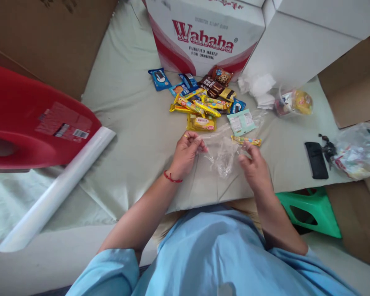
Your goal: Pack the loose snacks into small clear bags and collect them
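My left hand (187, 153) and my right hand (255, 166) both pinch a clear plastic bag (223, 154) between them, just above the pale green cloth (132, 135). The bag hangs crumpled between the fingers. A small yellow candy bar (246, 141) lies just beyond my right hand. Beyond the hands lies a heap of snack packets (200, 100): yellow bars, blue cookie packs, brown chocolate packs. A pale green sachet (241, 122) lies beside the heap.
A white and red Wahaha carton (203, 37) stands at the back. A red plastic stool (27, 119) and a white roll (58, 189) lie on the left. On the right are a black phone (316, 159), a filled plastic bag (357, 152), crumpled tissue (259, 88) and a green stool (311, 207).
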Available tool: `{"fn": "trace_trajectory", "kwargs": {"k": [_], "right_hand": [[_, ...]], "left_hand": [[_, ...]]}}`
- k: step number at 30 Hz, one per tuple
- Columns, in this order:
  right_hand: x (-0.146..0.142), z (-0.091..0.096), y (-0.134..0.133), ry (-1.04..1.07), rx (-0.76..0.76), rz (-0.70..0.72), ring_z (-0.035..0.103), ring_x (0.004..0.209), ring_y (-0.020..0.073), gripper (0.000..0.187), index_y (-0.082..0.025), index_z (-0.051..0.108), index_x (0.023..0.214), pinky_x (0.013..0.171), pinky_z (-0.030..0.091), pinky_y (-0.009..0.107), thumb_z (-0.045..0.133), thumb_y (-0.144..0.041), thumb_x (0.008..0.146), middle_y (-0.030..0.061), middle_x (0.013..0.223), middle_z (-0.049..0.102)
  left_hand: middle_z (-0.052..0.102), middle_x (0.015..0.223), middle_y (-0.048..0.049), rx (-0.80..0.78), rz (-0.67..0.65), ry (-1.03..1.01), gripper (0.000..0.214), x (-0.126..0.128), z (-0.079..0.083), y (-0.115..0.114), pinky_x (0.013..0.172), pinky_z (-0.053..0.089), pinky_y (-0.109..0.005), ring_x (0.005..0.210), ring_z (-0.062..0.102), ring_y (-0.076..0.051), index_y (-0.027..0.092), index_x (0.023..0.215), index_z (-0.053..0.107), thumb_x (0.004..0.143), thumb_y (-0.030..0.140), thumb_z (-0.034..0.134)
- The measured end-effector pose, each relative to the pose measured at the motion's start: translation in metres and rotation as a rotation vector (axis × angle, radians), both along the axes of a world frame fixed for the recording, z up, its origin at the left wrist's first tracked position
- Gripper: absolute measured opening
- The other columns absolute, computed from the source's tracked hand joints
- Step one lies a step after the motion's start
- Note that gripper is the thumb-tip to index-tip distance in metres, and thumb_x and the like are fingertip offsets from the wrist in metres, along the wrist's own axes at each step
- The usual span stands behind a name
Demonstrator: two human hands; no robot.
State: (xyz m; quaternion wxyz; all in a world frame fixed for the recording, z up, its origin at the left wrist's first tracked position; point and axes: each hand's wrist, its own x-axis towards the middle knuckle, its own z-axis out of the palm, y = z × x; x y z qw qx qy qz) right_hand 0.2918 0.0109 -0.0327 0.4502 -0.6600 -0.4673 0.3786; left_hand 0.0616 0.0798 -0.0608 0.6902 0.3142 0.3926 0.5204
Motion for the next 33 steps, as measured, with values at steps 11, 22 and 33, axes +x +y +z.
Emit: {"fn": "trace_trajectory", "kwargs": {"k": [11,22,33], "right_hand": [[0.043,0.043,-0.008,0.502,-0.291,0.044,0.057,0.056,0.0094,0.045,-0.023,0.068,0.086,0.049,0.05,0.021,0.099,-0.051,0.068,-0.0002,0.079,0.07],[0.035,0.014,-0.007,0.427,-0.362,0.016,0.036,0.04,0.0038,0.057,-0.021,0.066,0.081,0.036,0.022,0.018,0.098,-0.064,0.06,-0.0066,0.058,0.057],[0.018,-0.001,-0.006,0.439,-0.321,0.047,0.032,0.039,0.0071,0.06,-0.023,0.066,0.08,0.037,0.018,0.024,0.084,-0.079,0.071,-0.0055,0.054,0.054]], "left_hand": [[0.041,0.045,0.0121,-0.142,-0.196,0.182,0.037,-0.064,0.026,0.021,0.033,0.032,-0.02,0.031,0.026,-0.003,0.021,0.082,0.066,0.075,0.046,0.092],[0.064,0.087,0.0016,0.263,0.522,1.003,0.027,-0.114,0.04,0.005,0.071,0.05,-0.026,0.079,0.062,-0.013,0.021,0.097,0.069,0.075,0.014,0.082],[0.066,0.101,-0.0013,0.115,0.447,0.918,0.04,-0.018,0.024,-0.073,0.069,0.044,-0.028,0.067,0.052,-0.012,0.023,0.11,0.058,0.087,0.047,0.08]]}}
